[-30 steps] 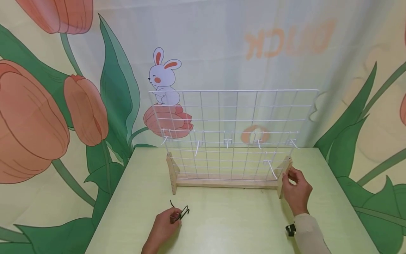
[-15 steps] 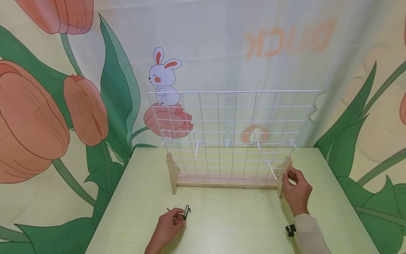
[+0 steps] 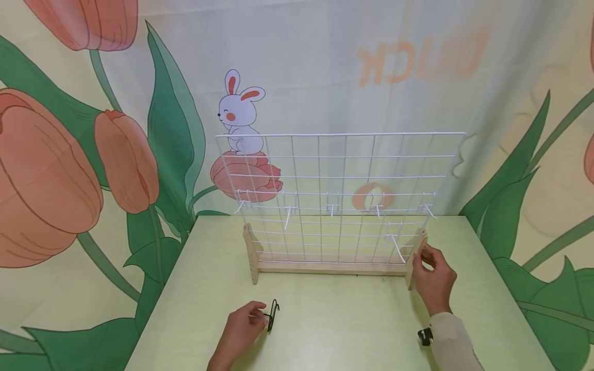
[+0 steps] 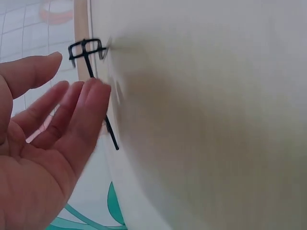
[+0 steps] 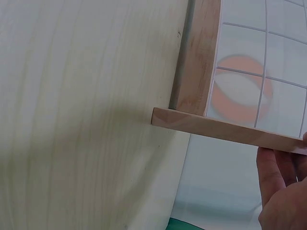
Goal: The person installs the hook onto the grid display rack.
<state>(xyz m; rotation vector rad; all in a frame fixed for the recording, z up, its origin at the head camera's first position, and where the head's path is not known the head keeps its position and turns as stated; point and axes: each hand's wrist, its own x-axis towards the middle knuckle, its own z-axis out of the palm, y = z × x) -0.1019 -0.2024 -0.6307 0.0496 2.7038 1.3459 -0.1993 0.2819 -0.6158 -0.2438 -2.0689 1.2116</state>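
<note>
My left hand (image 3: 243,327) has its thumb and fingers spread apart beside a black wire display hook (image 3: 273,315). In the left wrist view, the hook (image 4: 85,48) passes behind the fingertips, its long prong slanting down past them; it appears to rest on the tabletop. On the right, my right hand (image 3: 434,275) pinches the end upright (image 3: 416,252) of a wooden stand. This stand holds up a white wire grid panel (image 3: 331,156). The right wrist view shows fingertips (image 5: 268,160) against the outer side of the wooden upright (image 5: 216,132).
Several white hooks (image 3: 289,211) hang on the grid in a row, and a lower white hook (image 3: 396,245) is near the right end. The pale wooden table (image 3: 325,330) extends in front. A printed curtain (image 3: 301,62) with tulips and a rabbit hangs behind.
The left hand held the hook and turned it in its fingers. Now the thumb and fingers have parted from it, and the hand sits slightly left. The right hand stays put.
</note>
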